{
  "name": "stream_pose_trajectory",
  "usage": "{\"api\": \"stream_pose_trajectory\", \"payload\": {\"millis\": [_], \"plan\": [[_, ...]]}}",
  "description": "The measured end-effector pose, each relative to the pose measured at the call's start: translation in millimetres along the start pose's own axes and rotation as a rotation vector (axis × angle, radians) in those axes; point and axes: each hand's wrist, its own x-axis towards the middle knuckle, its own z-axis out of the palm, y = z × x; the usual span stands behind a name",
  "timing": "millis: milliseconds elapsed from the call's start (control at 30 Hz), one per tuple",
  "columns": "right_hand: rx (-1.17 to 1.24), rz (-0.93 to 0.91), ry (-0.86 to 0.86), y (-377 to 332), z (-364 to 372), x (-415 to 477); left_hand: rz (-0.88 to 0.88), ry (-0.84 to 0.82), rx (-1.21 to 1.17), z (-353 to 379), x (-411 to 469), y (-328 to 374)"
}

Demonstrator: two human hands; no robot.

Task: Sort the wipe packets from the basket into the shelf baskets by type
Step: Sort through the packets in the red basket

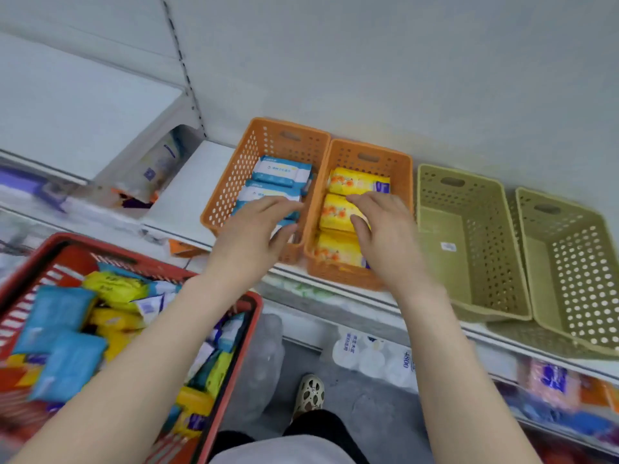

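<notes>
On the shelf stand two orange baskets. The left orange basket holds blue-and-white wipe packets. My left hand reaches into it, its fingers and thumb curled round the front packet, which it mostly hides. In the right orange basket lie three yellow wipe packets in a row. My right hand pinches the middle yellow packet between thumb and fingers. At lower left, a red shopping basket contains several blue packets and yellow packets.
Two olive-green baskets stand to the right on the same shelf, with nothing in them. A white shelf divider is left of the orange baskets. Bottles and packs fill the lower shelf. My shoe is on the floor.
</notes>
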Motion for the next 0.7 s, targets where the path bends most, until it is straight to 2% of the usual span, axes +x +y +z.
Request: {"api": "stream_pose_trajectory", "payload": {"millis": [100,233,333,433,533,567,600,700], "plan": [[0.101,0.056,0.054,-65.8,12.8,-39.2,-0.076,0.058,-0.057,-34.2,-54.8,-39.7],[0.256,0.101,0.010,-156.4,51.9,-88.3,-0.228,0.005,-0.041,-78.3,-136.0,-110.1],[0.307,0.129,-0.163,-218.1,93.1,-121.0,-0.401,-0.120,0.033,-95.6,-197.2,-163.2],[0.283,0.267,-0.469,-255.6,135.5,-133.8,-0.477,-0.334,0.059,-99.7,-241.8,-197.8],[0.237,0.317,-0.750,-270.8,173.1,-131.8,-0.437,-0.532,0.041,-89.4,-267.1,-214.9],[0.200,0.285,-0.776,-274.4,181.6,-131.3,-0.392,-0.572,0.045,-84.2,-269.9,-217.0],[0.152,0.256,-0.733,-278.3,191.7,-130.0,-0.330,-0.603,0.065,-79.7,-271.5,-220.5],[0.013,0.292,-0.431,-283.6,207.7,-116.9,-0.131,-0.641,0.197,-62.1,-268.9,-232.6]]}}
